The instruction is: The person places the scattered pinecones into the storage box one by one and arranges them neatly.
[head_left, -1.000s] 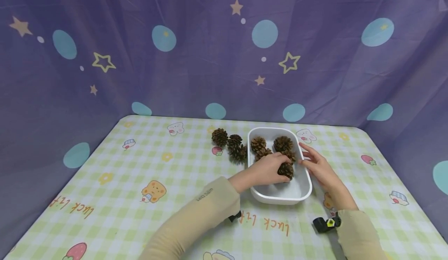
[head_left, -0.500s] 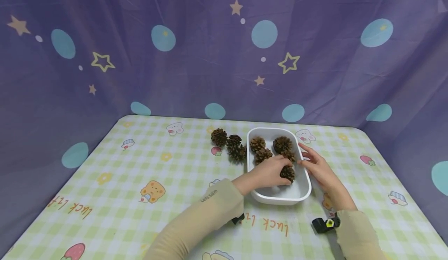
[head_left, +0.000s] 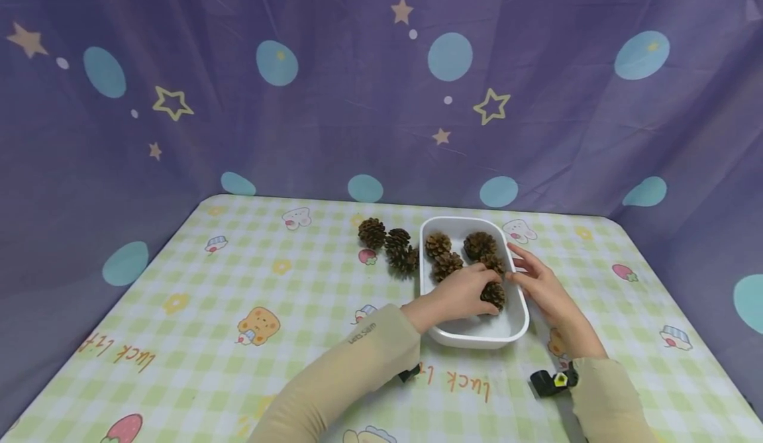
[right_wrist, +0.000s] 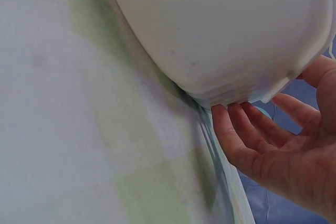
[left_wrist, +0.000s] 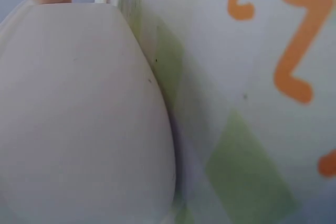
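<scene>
A white rectangular box (head_left: pixel 477 342) stands on the table with several brown pinecones (head_left: pixel 447 267) in its far half. My left hand (head_left: pixel 459 292) reaches over the left rim and grips another pinecone (head_left: pixel 493 297) between thumb and fingers, low inside the box near its right wall. Part of that pinecone is hidden by the fingers. At the right side, my right hand (head_left: pixel 545 291) rests its fingertips against the outer wall. The right wrist view shows the fingers (right_wrist: pixel 252 129) slightly bent and touching the box. In the left wrist view the box's wall (left_wrist: pixel 89 119) hides most of the left hand.
Three dark pinecones (head_left: pixel 372 233) lie close together on the checked tablecloth (head_left: pixel 310 310), just left of the box. A purple curtain (head_left: pixel 334 132) with stars and blue spots hangs behind the table's far edge.
My left hand has shifted slightly right and toward me inside the box, carrying the pinecone with it. The right hand keeps its place at the box's side.
</scene>
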A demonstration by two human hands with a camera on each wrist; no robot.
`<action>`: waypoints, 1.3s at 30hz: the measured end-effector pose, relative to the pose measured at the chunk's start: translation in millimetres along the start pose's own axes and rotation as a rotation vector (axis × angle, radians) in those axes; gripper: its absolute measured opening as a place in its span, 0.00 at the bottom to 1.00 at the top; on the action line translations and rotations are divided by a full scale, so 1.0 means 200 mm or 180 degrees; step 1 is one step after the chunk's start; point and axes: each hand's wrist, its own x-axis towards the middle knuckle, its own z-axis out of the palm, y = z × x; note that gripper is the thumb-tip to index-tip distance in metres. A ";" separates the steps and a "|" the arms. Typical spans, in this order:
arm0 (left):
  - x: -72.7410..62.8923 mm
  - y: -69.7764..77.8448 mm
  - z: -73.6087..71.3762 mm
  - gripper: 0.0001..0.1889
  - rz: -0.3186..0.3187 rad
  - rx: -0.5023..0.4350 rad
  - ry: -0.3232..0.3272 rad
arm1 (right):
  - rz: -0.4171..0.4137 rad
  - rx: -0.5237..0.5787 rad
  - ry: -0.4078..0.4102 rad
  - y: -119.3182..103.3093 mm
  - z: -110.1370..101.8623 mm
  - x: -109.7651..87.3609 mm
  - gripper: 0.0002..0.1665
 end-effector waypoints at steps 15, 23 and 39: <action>0.01 0.01 0.01 0.26 -0.0050 -0.0038 0.0069 | 0.0026 0.0020 0.0019 0.00 0.00 0.01 0.38; 0.01 0.01 0.02 0.26 -0.0102 0.0024 0.0168 | -0.0021 -0.0006 -0.0009 0.01 0.00 0.01 0.38; 0.02 0.01 0.03 0.27 -0.0225 0.0016 0.0170 | -0.0016 -0.0025 -0.0006 0.01 0.00 0.00 0.38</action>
